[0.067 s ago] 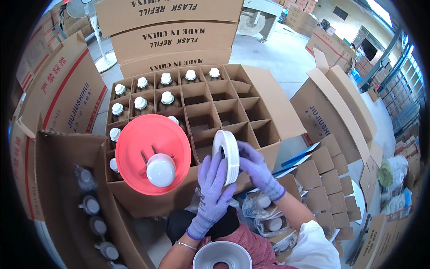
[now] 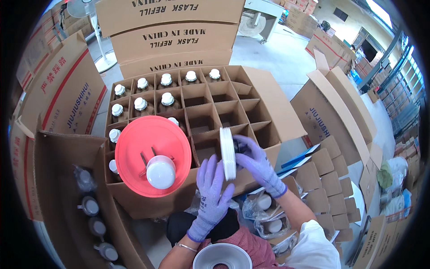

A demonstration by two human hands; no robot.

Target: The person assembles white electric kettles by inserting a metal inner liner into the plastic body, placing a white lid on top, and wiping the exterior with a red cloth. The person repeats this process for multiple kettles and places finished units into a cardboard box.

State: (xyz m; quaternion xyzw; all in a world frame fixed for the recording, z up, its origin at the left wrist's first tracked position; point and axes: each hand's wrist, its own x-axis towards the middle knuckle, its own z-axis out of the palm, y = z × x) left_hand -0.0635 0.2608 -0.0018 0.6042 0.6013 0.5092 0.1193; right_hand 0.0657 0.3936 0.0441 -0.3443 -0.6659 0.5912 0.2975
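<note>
In front of the divided carton, a white ribbed ring (image 2: 227,154) is turned nearly edge-on. My right hand (image 2: 257,163), in a purple glove, grips it from the right; a small dark part shows between the ring and those fingers. My left hand (image 2: 209,197), gloved alike, is just left of the ring with fingers spread, holding nothing. Whether its fingertips brush the rim is hard to see. A pale round part (image 2: 222,256) with a central hole rests on my lap. To the left, a red round tray (image 2: 130,157) carries a white domed cup (image 2: 161,172) and thin dark pieces.
White-capped flasks (image 2: 167,99) fill the left and back cells of the divided carton (image 2: 268,103). At the left stands an open carton (image 2: 67,148) holding several grey-lidded pieces. Bagged pieces (image 2: 271,224) and folded cardboard dividers (image 2: 322,179) lie at the right, near another open carton (image 2: 322,107).
The ring has turned from a slanted face to nearly edge-on. My left hand has slipped off its face and down, while my right hand keeps hold of it.
</note>
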